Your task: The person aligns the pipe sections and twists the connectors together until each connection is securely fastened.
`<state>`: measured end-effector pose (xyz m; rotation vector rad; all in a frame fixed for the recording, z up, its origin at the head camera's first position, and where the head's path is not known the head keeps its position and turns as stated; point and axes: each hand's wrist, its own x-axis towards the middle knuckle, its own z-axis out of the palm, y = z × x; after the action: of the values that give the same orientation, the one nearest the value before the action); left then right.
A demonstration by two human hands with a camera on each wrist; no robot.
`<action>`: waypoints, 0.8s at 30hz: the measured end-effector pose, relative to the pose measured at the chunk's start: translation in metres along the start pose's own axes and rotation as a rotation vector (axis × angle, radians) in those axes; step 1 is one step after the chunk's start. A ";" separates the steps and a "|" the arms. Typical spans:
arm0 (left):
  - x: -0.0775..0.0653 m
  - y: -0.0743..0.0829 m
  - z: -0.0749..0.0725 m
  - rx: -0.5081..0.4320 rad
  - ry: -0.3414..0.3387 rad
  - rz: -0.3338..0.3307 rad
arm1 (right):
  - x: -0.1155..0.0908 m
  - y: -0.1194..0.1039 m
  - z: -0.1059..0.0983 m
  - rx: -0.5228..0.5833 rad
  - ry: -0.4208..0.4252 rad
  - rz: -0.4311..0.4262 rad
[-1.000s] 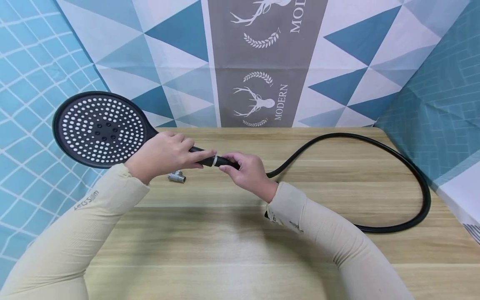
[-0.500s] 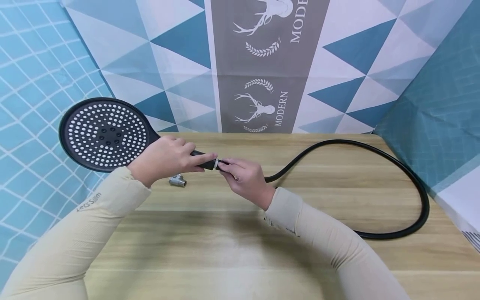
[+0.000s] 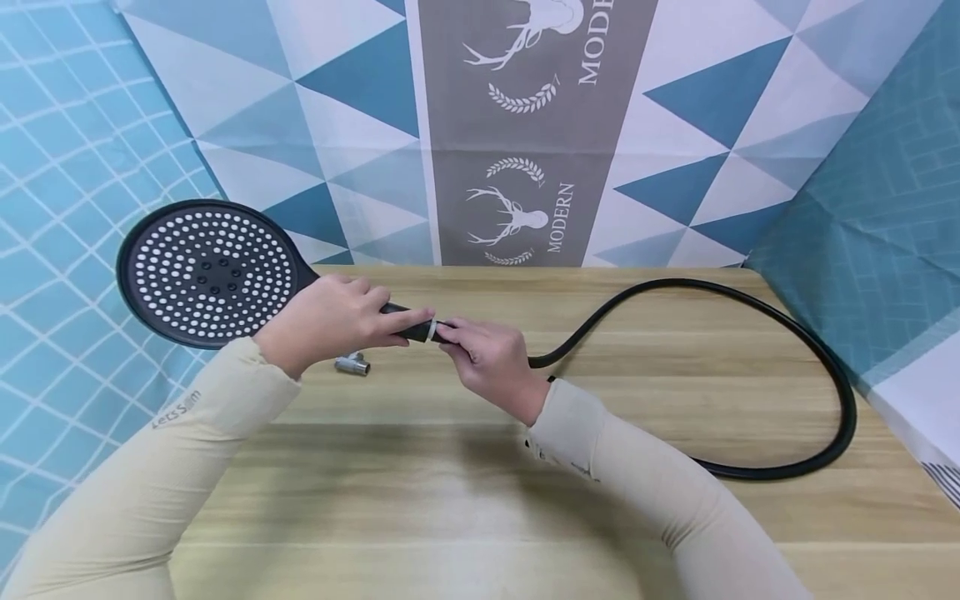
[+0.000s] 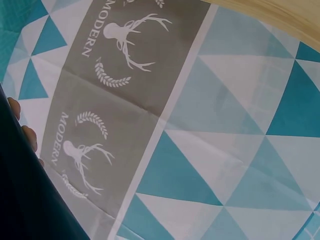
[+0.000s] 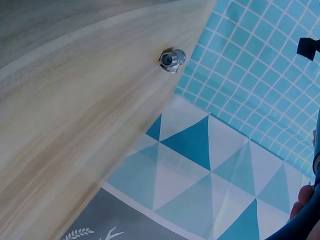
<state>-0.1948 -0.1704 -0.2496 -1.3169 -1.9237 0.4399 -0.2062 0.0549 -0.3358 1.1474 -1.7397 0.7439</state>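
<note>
A black shower head (image 3: 206, 273) with a broad round face of pale nozzles is held above the table at the left. My left hand (image 3: 333, 321) grips its handle, the index finger lying along it toward the end. At the handle's end a pale ring (image 3: 432, 330) shows where it meets the black hose. My right hand (image 3: 491, 362) pinches the hose end there, thumb on top. From that hand the black shower hose (image 3: 750, 292) curves away to the right. The left wrist view shows only fingertips (image 4: 29, 137) past a dark edge.
A small chrome fitting (image 3: 352, 364) lies on the wooden table (image 3: 465, 500) behind the left hand; the right wrist view shows its round opening. The hose loops over the table's right side. Patterned sheets (image 3: 360, 100) stand behind and on both sides.
My right hand has shifted its grip on the hose end, its fingers now closer to the pale ring. The head view has tilted slightly; the shower head stays held.
</note>
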 end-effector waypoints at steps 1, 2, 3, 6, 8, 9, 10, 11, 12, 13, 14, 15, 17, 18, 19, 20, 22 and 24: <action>0.000 0.001 0.001 0.001 0.001 0.004 | 0.000 -0.001 -0.001 0.009 -0.003 0.006; -0.001 0.001 0.002 0.000 0.002 0.008 | -0.001 -0.002 -0.001 0.027 -0.008 0.013; -0.001 0.002 0.002 -0.001 0.004 0.009 | -0.001 -0.003 -0.002 0.048 -0.020 0.024; -0.003 0.002 0.004 -0.005 0.004 0.016 | 0.001 -0.004 -0.003 0.156 -0.089 0.111; -0.005 0.001 0.004 -0.011 -0.003 0.014 | 0.002 -0.004 -0.004 0.252 -0.136 0.224; -0.005 0.000 0.003 -0.015 -0.007 0.008 | 0.003 -0.004 -0.005 0.301 -0.154 0.293; -0.005 0.000 0.003 -0.017 -0.010 0.001 | 0.004 -0.004 -0.005 0.353 -0.166 0.368; -0.005 -0.001 0.002 -0.023 -0.012 -0.009 | 0.004 -0.004 -0.006 0.406 -0.167 0.444; -0.005 -0.002 0.001 -0.028 -0.013 -0.021 | 0.005 -0.004 -0.006 0.449 -0.167 0.511; -0.005 -0.002 0.000 -0.032 -0.013 -0.031 | 0.006 -0.004 -0.007 0.494 -0.163 0.572; -0.005 -0.003 -0.001 -0.034 -0.012 -0.039 | 0.007 -0.005 -0.007 0.529 -0.160 0.623; -0.005 -0.004 -0.002 -0.035 -0.012 -0.044 | 0.008 -0.005 -0.007 0.554 -0.158 0.664; -0.004 -0.004 -0.003 -0.038 -0.014 -0.045 | 0.010 -0.006 -0.007 0.579 -0.161 0.726; -0.004 -0.004 -0.003 -0.039 -0.015 -0.043 | 0.011 -0.006 -0.007 0.578 -0.167 0.744; -0.004 -0.004 -0.004 -0.038 -0.016 -0.041 | 0.012 -0.007 -0.007 0.576 -0.173 0.762; -0.004 -0.004 -0.005 -0.039 -0.018 -0.041 | 0.012 -0.007 -0.007 0.574 -0.180 0.777; -0.004 -0.004 -0.005 -0.039 -0.020 -0.042 | 0.014 -0.008 -0.007 0.568 -0.192 0.801; -0.004 -0.004 -0.006 -0.044 -0.022 -0.045 | 0.015 -0.008 -0.008 0.565 -0.201 0.815</action>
<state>-0.1922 -0.1762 -0.2440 -1.2986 -1.9871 0.3933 -0.1988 0.0528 -0.3193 0.8411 -2.2636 1.7437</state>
